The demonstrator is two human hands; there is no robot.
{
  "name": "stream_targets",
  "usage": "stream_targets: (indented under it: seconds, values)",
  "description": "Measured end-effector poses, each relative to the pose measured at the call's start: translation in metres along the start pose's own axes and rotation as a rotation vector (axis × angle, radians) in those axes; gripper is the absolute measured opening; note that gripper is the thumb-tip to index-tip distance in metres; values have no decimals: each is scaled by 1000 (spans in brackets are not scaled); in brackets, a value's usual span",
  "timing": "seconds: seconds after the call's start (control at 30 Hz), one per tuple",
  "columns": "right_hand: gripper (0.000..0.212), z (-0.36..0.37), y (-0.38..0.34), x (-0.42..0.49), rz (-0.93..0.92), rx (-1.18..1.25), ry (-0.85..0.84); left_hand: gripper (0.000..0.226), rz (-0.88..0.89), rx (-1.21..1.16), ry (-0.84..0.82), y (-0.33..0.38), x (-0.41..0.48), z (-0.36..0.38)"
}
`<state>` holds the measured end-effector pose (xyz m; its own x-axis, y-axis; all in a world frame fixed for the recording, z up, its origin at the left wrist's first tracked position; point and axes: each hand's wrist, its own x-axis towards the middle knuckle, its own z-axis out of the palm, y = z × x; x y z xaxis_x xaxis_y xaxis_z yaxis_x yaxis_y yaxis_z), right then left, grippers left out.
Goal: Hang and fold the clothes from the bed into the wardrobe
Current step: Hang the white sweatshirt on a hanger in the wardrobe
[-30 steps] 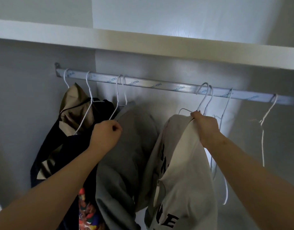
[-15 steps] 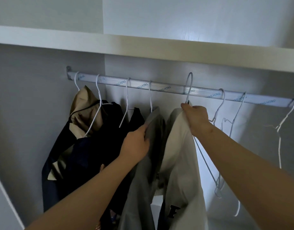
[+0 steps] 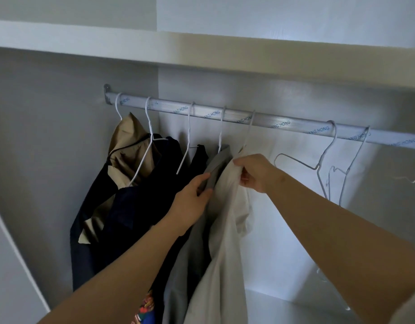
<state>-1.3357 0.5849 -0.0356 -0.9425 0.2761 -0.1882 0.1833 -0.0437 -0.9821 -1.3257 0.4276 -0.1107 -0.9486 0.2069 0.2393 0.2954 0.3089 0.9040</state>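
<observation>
Cream cotton is hanging near the middle of the wardrobe: the cream shirt (image 3: 225, 230) is dangling from a white wire hanger (image 3: 249, 127) whose hook is sitting over the rail (image 3: 283, 123), so its long axis is running from 12 down to 6 o'clock. The right hand (image 3: 255, 174) is pinching a fold of the shirt's shoulder just below that hook, fingers curled into the cloth. It is touching the shirt from its 3 o'clock side and is the hand actually on it.

Touching the shirt at its 9 o'clock, a grey garment (image 3: 218, 163) is hanging on its own hanger, and the left hand (image 3: 190, 202) is gripping its shoulder edge between thumb and curled fingers, seemingly holding it aside. The coming move probably turns on that narrow gap. The shirt looks ready to be settled and let go, with the grey piece kept toward 9 o'clock so the two are not bunching.

Further toward 9 o'clock, navy garments (image 3: 136, 206) and a tan jacket (image 3: 129, 148) are hanging. Toward 3 o'clock, bare wire hangers (image 3: 318, 164) are waiting on the rail, beneath a white shelf (image 3: 201, 50).
</observation>
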Motion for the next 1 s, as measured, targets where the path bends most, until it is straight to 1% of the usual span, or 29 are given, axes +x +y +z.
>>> stream_targets:
  seconds: [0.07, 0.13, 0.23, 0.3, 0.4, 0.5, 0.57, 0.63, 0.73, 0.83, 0.9, 0.93, 1.0]
  values:
    - [2, 1, 10, -1, -28, -43, 35, 42, -5, 0, 27, -3, -2, 3]
    - [9, 1, 22, -3, -65, -72, 97, 42, 19, 53, 49, -4, -4, 5]
    - [32, 1, 41, -7, -159, -116, 202, 41, 53, 151, 74, -4, -9, 8]
    - [41, 4, 54, -14, -222, -170, 236, 41, 45, 200, 78, -5, -14, 10]
    - [38, 9, 75, -28, -249, -214, 230, 44, 41, 217, 97, -8, -27, 12]
    - [31, 10, 97, -44, -228, -187, 231, 45, -36, 187, 117, -13, -43, 15]
    - [24, 6, 108, -55, -236, -171, 222, 40, -76, 168, 106, -18, -53, 19]
    - [22, 2, 120, -67, -261, -149, 209, 31, -87, 190, 107, -24, -66, 22]
    - [20, -2, 140, -89, -283, -120, 199, 23, -164, 159, 99, -34, -90, 30]
    - [21, -2, 166, -116, -274, -132, 191, 32, -211, 92, 150, -42, -122, 36]
    - [19, -6, 184, -134, -232, -132, 180, 38, -256, -24, 202, -47, -144, 37]
    - [17, -11, 194, -143, -188, -138, 174, 36, -292, -85, 198, -49, -155, 37]
    - [14, -24, 212, -164, -59, -163, 169, 27, -372, -160, 118, -51, -178, 38]
